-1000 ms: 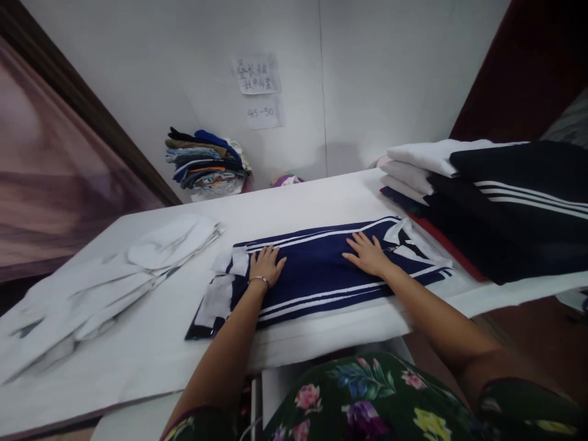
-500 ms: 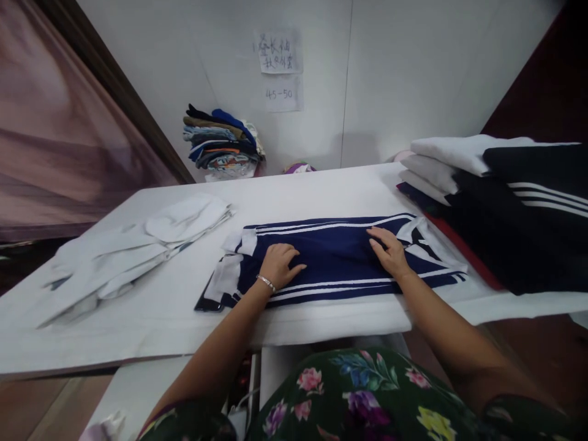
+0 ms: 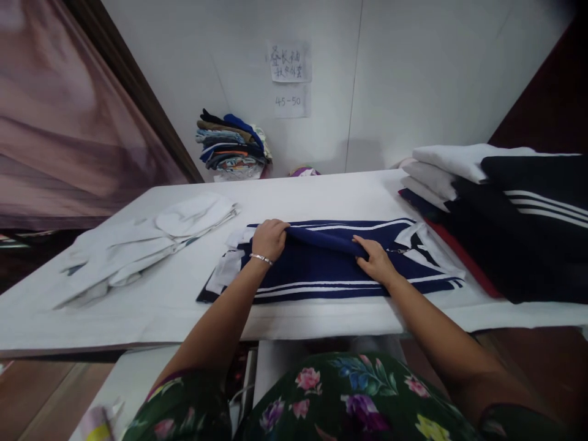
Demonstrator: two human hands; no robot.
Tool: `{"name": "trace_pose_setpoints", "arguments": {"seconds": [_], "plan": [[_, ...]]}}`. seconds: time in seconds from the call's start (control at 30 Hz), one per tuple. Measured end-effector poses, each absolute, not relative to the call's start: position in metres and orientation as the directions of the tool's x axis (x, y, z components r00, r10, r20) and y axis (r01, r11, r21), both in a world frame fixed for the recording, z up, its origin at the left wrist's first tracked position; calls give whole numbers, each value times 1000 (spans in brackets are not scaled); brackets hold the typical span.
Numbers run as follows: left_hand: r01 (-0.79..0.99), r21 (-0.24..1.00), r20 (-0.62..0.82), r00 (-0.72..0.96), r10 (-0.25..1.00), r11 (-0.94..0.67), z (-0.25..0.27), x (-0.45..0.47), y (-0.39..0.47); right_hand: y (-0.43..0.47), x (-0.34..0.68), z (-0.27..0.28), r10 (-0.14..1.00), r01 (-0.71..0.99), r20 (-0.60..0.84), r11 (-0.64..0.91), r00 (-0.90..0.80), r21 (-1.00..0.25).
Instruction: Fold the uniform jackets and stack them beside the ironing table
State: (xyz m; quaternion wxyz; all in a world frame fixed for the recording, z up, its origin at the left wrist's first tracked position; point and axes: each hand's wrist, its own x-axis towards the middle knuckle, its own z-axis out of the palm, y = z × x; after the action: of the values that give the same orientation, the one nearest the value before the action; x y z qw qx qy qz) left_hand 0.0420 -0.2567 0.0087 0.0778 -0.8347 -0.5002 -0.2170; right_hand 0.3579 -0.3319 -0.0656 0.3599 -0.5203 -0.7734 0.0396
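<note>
A navy garment with white stripes (image 3: 321, 275) lies flat across the white table (image 3: 321, 196) in front of me. My left hand (image 3: 269, 239), with a bracelet on the wrist, is closed on a fold of the navy cloth near its far edge and lifts it slightly. My right hand (image 3: 374, 260) pinches the same raised fold farther right, near the white collar part (image 3: 429, 248).
White garments (image 3: 151, 242) lie loosely on the table's left. A tall stack of folded white, navy, black and red clothes (image 3: 500, 208) stands at the right. A pile of mixed clothes (image 3: 232, 147) sits by the wall under paper notes (image 3: 289, 76).
Both hands lay flat on the navy garment a second ago; now they have gripped its cloth and raised a fold along the far side. The view has shifted slightly.
</note>
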Motion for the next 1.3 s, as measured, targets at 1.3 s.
{"name": "trace_pose_setpoints", "arguments": {"seconds": [1.3], "plan": [[936, 185, 138, -327, 935, 300, -11, -24, -258, -331, 356, -88, 713, 684, 493, 673, -498, -282]]}}
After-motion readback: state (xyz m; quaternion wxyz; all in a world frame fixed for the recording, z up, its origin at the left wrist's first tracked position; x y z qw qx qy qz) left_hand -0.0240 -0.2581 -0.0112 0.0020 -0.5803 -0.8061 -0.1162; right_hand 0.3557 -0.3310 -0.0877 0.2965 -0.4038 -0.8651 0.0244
